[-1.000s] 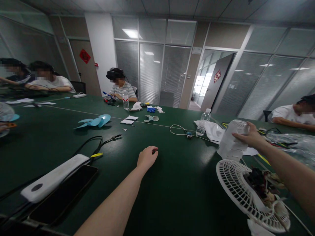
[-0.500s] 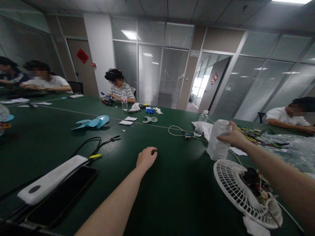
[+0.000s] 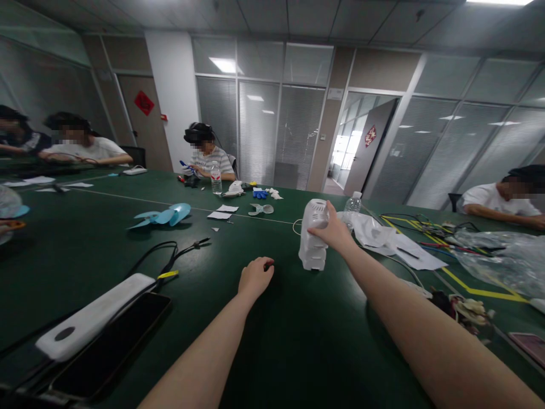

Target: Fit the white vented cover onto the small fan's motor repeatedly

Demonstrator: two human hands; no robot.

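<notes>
My right hand grips a white plastic housing with slots in its top, thumb on the near side and fingers round the far edge. The housing stands upright at or just above the green table; I cannot tell whether it touches. To its left, my left hand rests on the table with its fingers curled closed. Whether anything is inside those fingers is hidden. Beyond my right forearm lies a tangle of wires and small parts, partly covered by the arm.
A white power strip and a black phone lie at the left, with blue fan blades behind. A water bottle, papers and clear plastic bags are at the right. Other people sit around the table.
My right hand has carried the white housing left, from beside the bottle to near my left hand. The white fan grille at the right no longer shows. My left hand stays put.
</notes>
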